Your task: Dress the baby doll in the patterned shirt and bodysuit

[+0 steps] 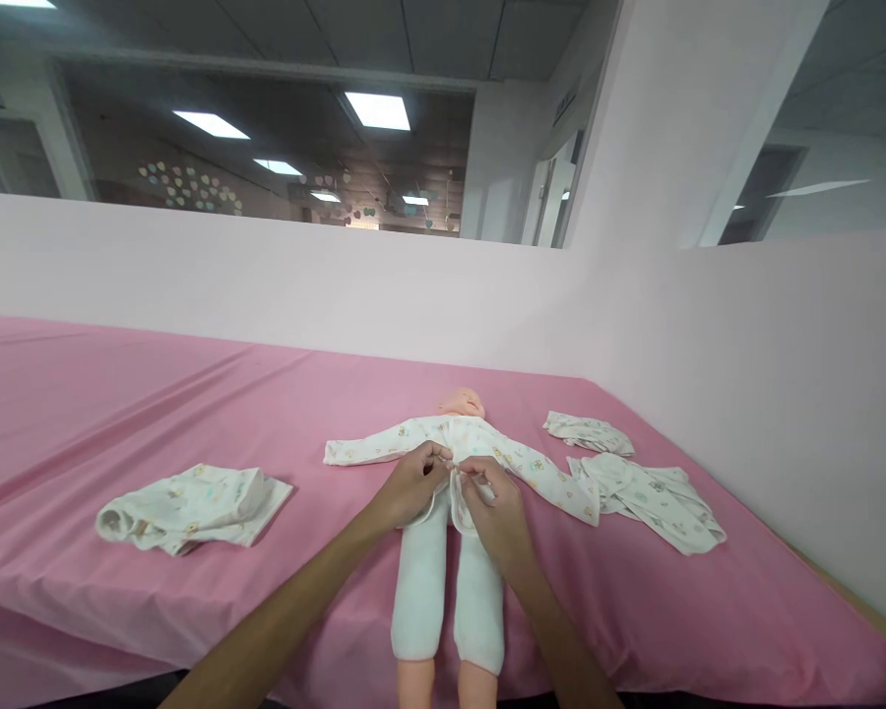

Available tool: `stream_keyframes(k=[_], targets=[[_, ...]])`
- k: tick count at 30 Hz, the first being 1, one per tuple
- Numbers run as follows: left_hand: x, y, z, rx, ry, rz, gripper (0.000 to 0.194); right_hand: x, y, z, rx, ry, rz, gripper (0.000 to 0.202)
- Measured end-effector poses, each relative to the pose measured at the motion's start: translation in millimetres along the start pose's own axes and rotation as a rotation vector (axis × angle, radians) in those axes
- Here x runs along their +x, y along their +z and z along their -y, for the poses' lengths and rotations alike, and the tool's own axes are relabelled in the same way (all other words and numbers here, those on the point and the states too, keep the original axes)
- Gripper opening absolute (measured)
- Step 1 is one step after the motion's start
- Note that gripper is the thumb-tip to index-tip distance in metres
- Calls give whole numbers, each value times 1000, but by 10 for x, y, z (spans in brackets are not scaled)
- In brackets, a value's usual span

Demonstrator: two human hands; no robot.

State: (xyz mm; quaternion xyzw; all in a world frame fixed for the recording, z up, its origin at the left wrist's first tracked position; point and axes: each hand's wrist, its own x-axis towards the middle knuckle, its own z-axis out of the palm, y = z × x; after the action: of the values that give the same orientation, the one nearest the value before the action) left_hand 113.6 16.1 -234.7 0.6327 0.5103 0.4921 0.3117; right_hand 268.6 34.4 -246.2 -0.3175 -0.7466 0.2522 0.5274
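Note:
A doll lies on its back on the pink sheet, its head [463, 402] toward the wall and its legs in white leggings [420, 581] toward me. It wears a white patterned top [536, 468] with both sleeves spread out. My left hand [417, 483] pinches the top's front edge at the doll's middle. Close beside it, my right hand [493, 507] pinches the other front edge, thumb and finger together. The two hands nearly meet, and the small part between the fingertips is too fine to make out. Below them the lower hem of the top hangs apart.
A folded patterned garment [192, 507] lies on the left of the pink sheet [317, 394]. On the right are a small folded cloth [589, 433] and a larger crumpled garment [661, 497], which the doll's right-side sleeve touches. A pale wall [266, 281] with windows stands behind.

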Motion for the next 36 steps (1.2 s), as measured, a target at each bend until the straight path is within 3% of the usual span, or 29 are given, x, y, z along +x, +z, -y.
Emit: stream_keyframes(k=[6, 11, 14, 17, 21, 24, 26, 31, 36], targets=[[-311, -75, -102, 174, 73, 22, 21, -284, -286, -90, -100, 34, 84, 19], [-582, -234, -9, 435, 153, 53, 29, -456, -536, -62, -180, 75, 123, 28], [-624, -327, 51, 435, 102, 54, 26, -441, -645, -52, -184, 159, 162, 23], [-607, -399, 52, 367, -8, 66, 30, -389, -709, -130, -194, 236, 250, 30], [-409, -536, 59, 270, -131, 17, 40, -210, -737, -272, -244, 235, 252, 33], [-60, -647, 122, 283, -158, -68, 40, 53, -720, -321, -350, 194, 224, 27], [219, -660, 189, 344, -131, -63, 41, 255, -681, -364, -411, 139, 208, 26], [692, -406, 443, 564, -38, -166, 43, 575, -478, -712, -545, 6, 64, 32], [692, -198, 711, 679, 91, -328, 34, 541, -320, -1070, -663, -12, -15, 32]])
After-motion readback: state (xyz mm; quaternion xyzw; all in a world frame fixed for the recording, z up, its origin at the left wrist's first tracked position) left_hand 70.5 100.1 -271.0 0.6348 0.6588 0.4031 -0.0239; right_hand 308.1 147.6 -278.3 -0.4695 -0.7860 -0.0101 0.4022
